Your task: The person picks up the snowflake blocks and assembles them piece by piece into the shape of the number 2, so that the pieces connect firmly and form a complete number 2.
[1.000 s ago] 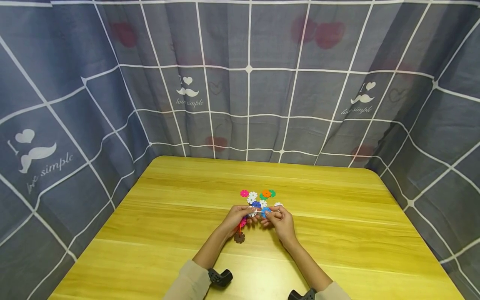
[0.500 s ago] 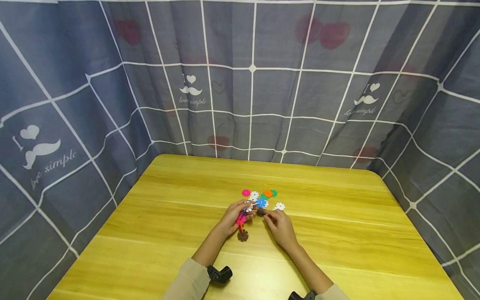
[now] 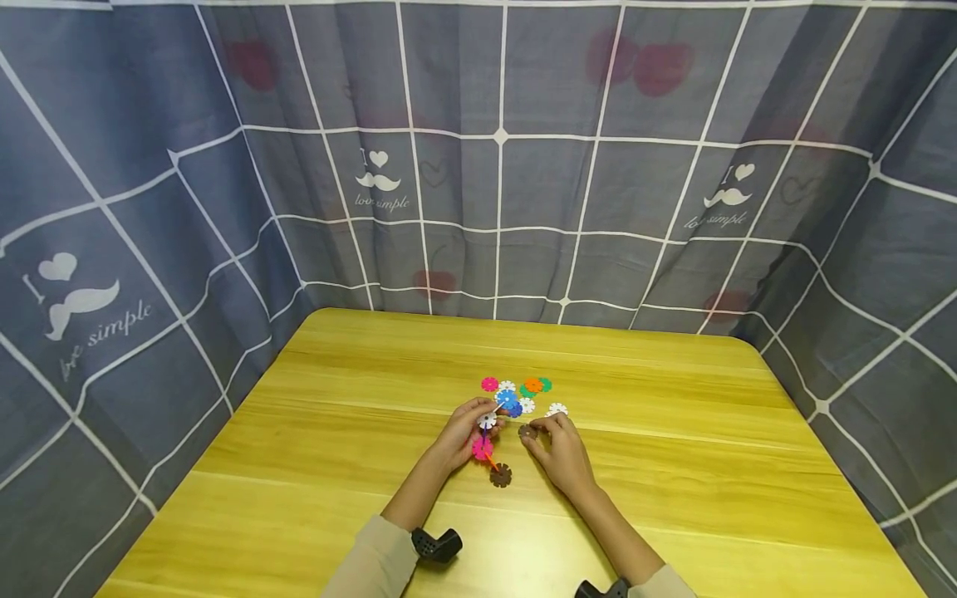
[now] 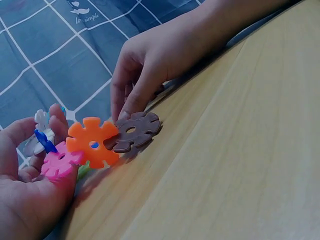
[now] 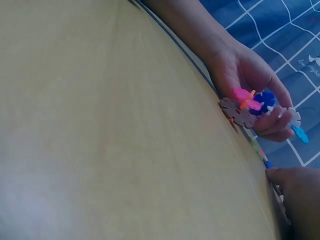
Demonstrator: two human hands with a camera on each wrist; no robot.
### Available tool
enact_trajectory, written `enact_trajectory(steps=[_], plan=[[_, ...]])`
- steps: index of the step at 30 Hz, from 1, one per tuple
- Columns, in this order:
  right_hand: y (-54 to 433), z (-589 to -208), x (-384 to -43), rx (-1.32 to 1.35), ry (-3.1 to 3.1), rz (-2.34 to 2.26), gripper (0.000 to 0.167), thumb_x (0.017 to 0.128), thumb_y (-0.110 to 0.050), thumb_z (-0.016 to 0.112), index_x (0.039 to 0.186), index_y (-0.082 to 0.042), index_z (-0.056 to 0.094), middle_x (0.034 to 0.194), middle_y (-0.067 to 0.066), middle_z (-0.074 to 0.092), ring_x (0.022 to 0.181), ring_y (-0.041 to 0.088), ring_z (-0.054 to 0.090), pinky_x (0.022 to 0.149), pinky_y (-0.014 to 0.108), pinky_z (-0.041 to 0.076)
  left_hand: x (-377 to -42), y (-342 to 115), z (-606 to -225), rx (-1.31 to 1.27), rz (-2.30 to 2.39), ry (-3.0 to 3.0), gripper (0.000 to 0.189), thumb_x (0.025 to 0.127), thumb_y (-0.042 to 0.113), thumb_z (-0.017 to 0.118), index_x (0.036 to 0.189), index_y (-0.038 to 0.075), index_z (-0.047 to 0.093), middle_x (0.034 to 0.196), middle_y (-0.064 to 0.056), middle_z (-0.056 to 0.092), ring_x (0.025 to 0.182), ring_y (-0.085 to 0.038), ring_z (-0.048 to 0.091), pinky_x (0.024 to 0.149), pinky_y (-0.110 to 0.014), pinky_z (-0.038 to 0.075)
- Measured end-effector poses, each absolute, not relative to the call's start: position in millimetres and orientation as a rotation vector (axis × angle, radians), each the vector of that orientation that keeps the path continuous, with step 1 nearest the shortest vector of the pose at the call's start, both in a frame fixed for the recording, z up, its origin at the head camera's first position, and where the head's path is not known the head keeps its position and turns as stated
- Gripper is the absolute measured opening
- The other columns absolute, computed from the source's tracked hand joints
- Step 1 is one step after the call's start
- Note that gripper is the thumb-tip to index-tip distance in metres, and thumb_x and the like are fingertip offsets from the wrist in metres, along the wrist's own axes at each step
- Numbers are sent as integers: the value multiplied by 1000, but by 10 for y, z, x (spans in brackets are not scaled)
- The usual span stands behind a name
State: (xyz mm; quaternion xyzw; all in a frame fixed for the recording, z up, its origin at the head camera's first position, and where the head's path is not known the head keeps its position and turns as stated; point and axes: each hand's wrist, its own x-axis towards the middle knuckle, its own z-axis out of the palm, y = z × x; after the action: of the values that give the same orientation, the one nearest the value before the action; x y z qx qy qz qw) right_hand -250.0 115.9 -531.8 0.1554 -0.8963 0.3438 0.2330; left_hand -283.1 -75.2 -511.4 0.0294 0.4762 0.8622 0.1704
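My left hand grips a chain of flower-shaped plastic discs slotted together. Along it run a brown disc, an orange disc, a pink disc, a dark blue disc, white near the fingers and a light blue disc at the far end. The brown end hangs out toward me, over the table. To its right, my right hand pinches a separate brown disc at its fingertips, low over the tabletop; both wrist views hide that disc.
Several loose discs lie just beyond the hands, among them a pink disc, an orange disc, a green disc and a white disc. Grid-patterned curtains surround the wooden table on the sides shown.
My right hand has left the chain's light blue end and now has a loose brown disc, drawn slightly nearer. My left hand has turned the chain, swinging its lower brown end rightward.
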Motion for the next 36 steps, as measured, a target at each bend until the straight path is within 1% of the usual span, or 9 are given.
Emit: enact_trajectory(steps=[4, 6, 10, 13, 17, 22, 28, 30, 36], plan=[[1169, -5299, -2513, 417, -2390, 1250, 24, 77, -10, 76, 94, -6, 61, 79, 0, 58, 66, 9, 51, 57, 23, 46, -2833, -743, -5120, 92, 2418, 1419, 14, 93, 12, 54, 105, 5, 53, 88, -10, 58, 59, -10, 55, 52, -16, 46], [1170, -5283, -2521, 406, -2290, 1540, 23, 79, -4, 72, 98, -2, 60, 78, 6, 62, 63, 12, 57, 56, 23, 50, -2831, -736, -5121, 110, 2391, 1456, 20, 93, 15, 56, 108, 4, 53, 86, -10, 57, 56, -9, 54, 49, -16, 44], [1167, -5251, -2529, 348, -2005, 2084, 24, 85, 0, 64, 107, 7, 59, 87, 26, 63, 70, 27, 65, 64, 34, 55, -2815, -719, -5112, 166, 2316, 1565, 16, 91, 17, 59, 100, 3, 58, 81, -8, 57, 55, -9, 55, 50, -17, 46], [1168, -5244, -2527, 339, -1870, 2259, 25, 87, 0, 61, 108, 12, 56, 92, 34, 60, 76, 39, 64, 69, 40, 54, -2802, -711, -5109, 237, 2246, 1664, 13, 92, 16, 58, 93, 4, 61, 77, -7, 60, 55, -10, 56, 52, -19, 47], [1168, -5265, -2521, 409, -1877, 2229, 23, 87, 0, 59, 104, 15, 54, 94, 33, 61, 83, 44, 62, 72, 41, 52, -2791, -705, -5097, 302, 2187, 1734, 15, 94, 16, 55, 94, 1, 60, 74, -7, 61, 55, -10, 56, 53, -21, 48], [1156, -5216, -2485, 489, -1913, 2138, 15, 87, 4, 59, 97, 15, 55, 91, 30, 63, 82, 44, 62, 72, 42, 52, -2785, -697, -5082, 311, 2177, 1751, 17, 94, 16, 54, 93, 0, 59, 74, -7, 61, 55, -10, 57, 53, -21, 49], [1134, -5020, -2381, 483, -1989, 2000, 9, 84, 8, 61, 92, 13, 61, 89, 25, 65, 83, 35, 65, 73, 41, 52, -2720, -686, -4937, 336, 2138, 1776, 15, 94, 11, 54, 87, -2, 59, 72, -9, 62, 55, -11, 58, 54, -23, 50], [1138, -5019, -2380, 492, -1996, 1926, 8, 83, 8, 62, 90, 12, 63, 87, 23, 66, 80, 33, 66, 70, 39, 53, -2692, -691, -4875, 345, 2120, 1779, 16, 94, 10, 54, 87, -4, 58, 72, -9, 62, 55, -12, 59, 55, -23, 51], [1116, -5008, -2364, 627, -1943, 1843, 6, 80, 13, 62, 86, 15, 63, 81, 27, 64, 67, 44, 61, 58, 42, 53, -2765, -709, -5014, 311, 2080, 1810, 20, 93, 14, 55, 88, -4, 61, 71, -8, 63, 55, -11, 58, 55, -22, 50]])
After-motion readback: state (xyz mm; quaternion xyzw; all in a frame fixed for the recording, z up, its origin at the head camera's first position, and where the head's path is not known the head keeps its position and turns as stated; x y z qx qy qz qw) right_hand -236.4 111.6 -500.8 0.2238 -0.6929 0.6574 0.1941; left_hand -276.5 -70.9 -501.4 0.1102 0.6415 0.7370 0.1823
